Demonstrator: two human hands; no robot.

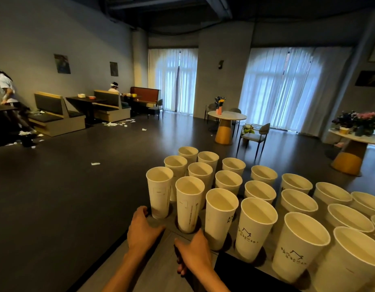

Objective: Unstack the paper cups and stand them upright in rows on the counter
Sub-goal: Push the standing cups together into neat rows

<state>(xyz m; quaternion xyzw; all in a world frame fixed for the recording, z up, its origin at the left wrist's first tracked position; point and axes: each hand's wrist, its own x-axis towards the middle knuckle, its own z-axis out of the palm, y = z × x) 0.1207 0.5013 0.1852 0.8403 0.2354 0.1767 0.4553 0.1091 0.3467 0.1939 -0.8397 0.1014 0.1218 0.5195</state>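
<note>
Nearest, the left hand (143,229) rests flat, fingers relaxed, at the counter (161,270) end beside the first paper cups (220,216). The right hand (195,252) curls its fingers over the counter's near edge. Upright cups fill the counter in rows toward its right end. Beyond lie dark floor, booth seats (56,114), round tables (226,116), and curtained windows (292,87).

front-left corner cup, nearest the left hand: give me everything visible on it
The corner cup is a tall, tapered white paper cup with a rolled rim. It stands upright and empty, its inside cream-toned. Faint printed marks show on its wall, too small to read, and the base looks slightly darkened. It stands at the left end of the nearest row on the grey counter. The left hand rests just below-left; contact is unclear.
</note>
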